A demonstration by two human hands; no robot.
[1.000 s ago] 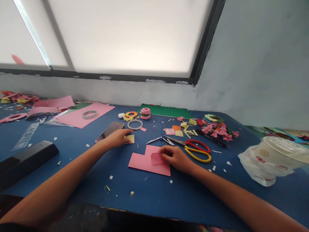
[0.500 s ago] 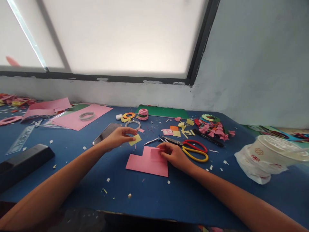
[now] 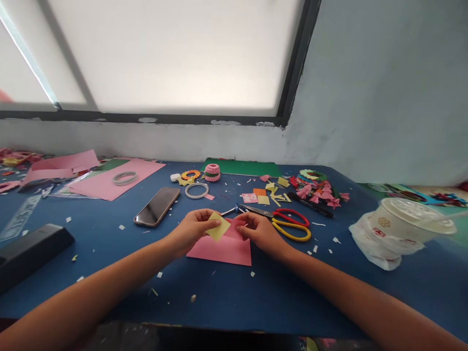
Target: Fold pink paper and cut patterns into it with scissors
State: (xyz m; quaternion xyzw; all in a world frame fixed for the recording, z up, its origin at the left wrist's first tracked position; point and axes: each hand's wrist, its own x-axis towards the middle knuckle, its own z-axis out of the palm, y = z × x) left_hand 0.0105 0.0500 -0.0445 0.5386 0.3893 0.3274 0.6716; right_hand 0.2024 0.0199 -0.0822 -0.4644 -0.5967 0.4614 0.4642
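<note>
My left hand (image 3: 199, 229) pinches a small yellow paper square (image 3: 218, 228) between thumb and fingers, above a pink sheet (image 3: 223, 251) lying on the blue table. Close beside it, my right hand (image 3: 258, 231) is closed on a small darker pink paper square (image 3: 233, 227) over the sheet's far right part. The fingers hide some of that square's edge. Just beyond the right hand lie scissors (image 3: 290, 224) with red and yellow handles. Partly hidden behind the hands is a metal compass-like tool (image 3: 237, 208).
A phone (image 3: 157, 206) lies left of my hands, near a tape roll (image 3: 196, 190). Small paper squares (image 3: 261, 195), a black pen (image 3: 310, 204) and folded paper pieces (image 3: 320, 187) sit behind the scissors. A lidded cup (image 3: 405, 224) stands right; a black stapler-like object (image 3: 32, 253) lies left.
My left hand has moved right and toward me with the yellow square, which is now over the pink sheet beside my right hand. The phone is uncovered. The view has shifted slightly.
</note>
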